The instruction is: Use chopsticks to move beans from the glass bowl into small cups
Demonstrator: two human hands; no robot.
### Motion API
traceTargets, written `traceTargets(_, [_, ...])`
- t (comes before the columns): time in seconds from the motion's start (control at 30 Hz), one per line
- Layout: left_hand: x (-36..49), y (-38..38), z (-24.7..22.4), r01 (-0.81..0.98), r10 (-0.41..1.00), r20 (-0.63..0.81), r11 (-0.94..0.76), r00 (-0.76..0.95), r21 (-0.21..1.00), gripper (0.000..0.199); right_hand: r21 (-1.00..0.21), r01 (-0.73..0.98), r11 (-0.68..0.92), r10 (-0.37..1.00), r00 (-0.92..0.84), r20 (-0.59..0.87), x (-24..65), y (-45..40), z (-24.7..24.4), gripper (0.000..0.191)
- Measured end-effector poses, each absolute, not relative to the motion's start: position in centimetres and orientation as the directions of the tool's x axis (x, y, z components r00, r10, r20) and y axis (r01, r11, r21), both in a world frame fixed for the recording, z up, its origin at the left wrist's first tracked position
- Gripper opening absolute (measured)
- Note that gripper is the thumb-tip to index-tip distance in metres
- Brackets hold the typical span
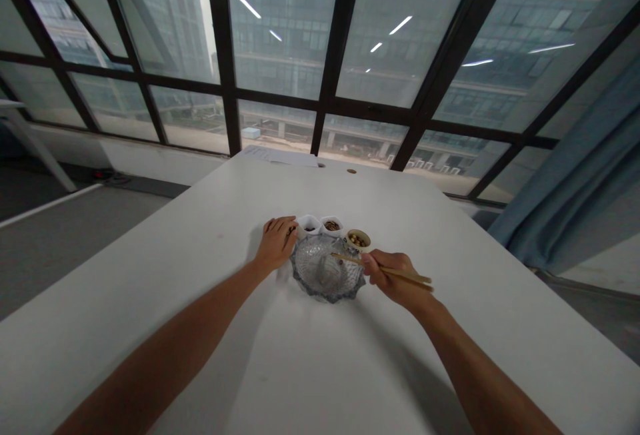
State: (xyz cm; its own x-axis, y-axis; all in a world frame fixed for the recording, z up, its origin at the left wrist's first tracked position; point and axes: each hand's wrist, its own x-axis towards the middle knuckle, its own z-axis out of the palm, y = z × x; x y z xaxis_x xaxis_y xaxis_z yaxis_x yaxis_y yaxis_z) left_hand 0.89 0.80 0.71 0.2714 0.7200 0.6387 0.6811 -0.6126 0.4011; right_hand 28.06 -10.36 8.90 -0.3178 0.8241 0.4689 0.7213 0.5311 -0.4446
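Note:
A clear glass bowl (327,268) with a scalloped rim stands on the white table. My right hand (393,275) is closed around a pair of chopsticks (407,276), whose tips reach over the bowl. A small dark bead-like piece (341,262) shows close to the tips; whether they grip it I cannot tell. To the left, my left hand (277,243) has its fingers stretched out against the side of a small white dish (309,222), its thumb near the bowl's rim. Dark bits lie in that dish.
Beside it, another white dish (331,222) holds brown pieces. A cream cup (359,238) with round golden-brown pieces stands at the bowl's right rear. Paper sheets (285,156) lie at the table's far edge, below the windows. A blue curtain (570,175) hangs at right.

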Motion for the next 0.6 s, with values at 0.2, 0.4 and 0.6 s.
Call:
traceTargets(0.2, [0.8, 0.8, 0.6, 0.678, 0.712, 0.648, -0.619, 0.271, 0.396, 0.024, -0.852, 0.401, 0.337, 0.912, 0.087, 0.401, 28.4, -9.7, 9.0, 0.052])
traceTargets(0.4, [0.8, 0.7, 0.8, 0.685, 0.718, 0.64, -0.613, 0.274, 0.394, 0.024, -0.977, -0.13, 0.168, 0.938, 0.325, 0.118, 30.0, -7.6, 8.6, 0.048])
traceTargets(0.6, [0.8, 0.7, 0.7, 0.688, 0.727, 0.631, -0.604, 0.27, 0.402, 0.025, -0.971, -0.176, 0.163, 0.959, 0.258, 0.114, 30.7, -7.1, 8.6, 0.045])
